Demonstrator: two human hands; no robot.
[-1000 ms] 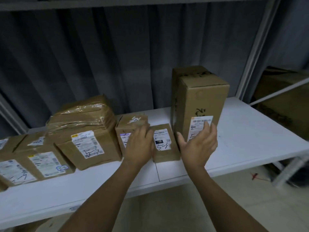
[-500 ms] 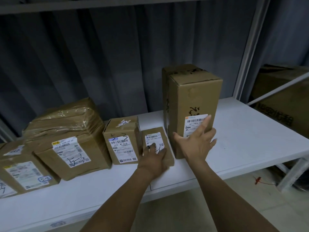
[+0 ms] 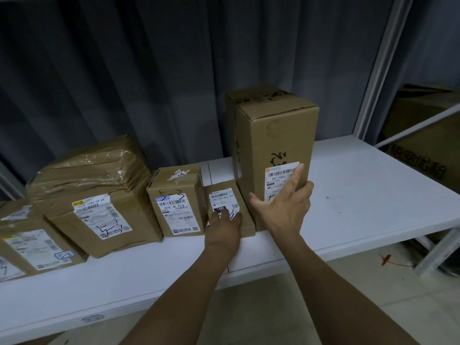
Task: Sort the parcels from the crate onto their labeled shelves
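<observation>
- I'm looking at a smooth white shelf [image 3: 361, 195] with a row of brown cardboard parcels standing along it.
- The left hand [image 3: 224, 229] rests on the small flat parcel [image 3: 246, 217], fingertips close together and pressing on its white barcode label; I can't see the thumb.
- That small parcel leans back, wedged between the medium box [image 3: 178, 202] and the tall box [image 3: 276, 135], touching both.
- The right hand [image 3: 283, 210] lies flat against the tall box's front, fingers straight and fanned wide, index finger up over the label, thumb stretched out to the left.
- The tall box is an upright carton with plain matte board, black scribbles and a taped top.
- Further left I've got a bulky parcel [image 3: 99, 195] wrapped in glossy, crinkled tape, then a flatter labelled parcel [image 3: 37, 245] at the edge.
- Behind it all hangs a dark pleated curtain [image 3: 149, 83].
- A pale metal post [image 3: 380, 70] stands on the right, with a big printed carton [image 3: 423, 150] beyond it.
- Below the shelf, a light tiled floor [image 3: 273, 307].
</observation>
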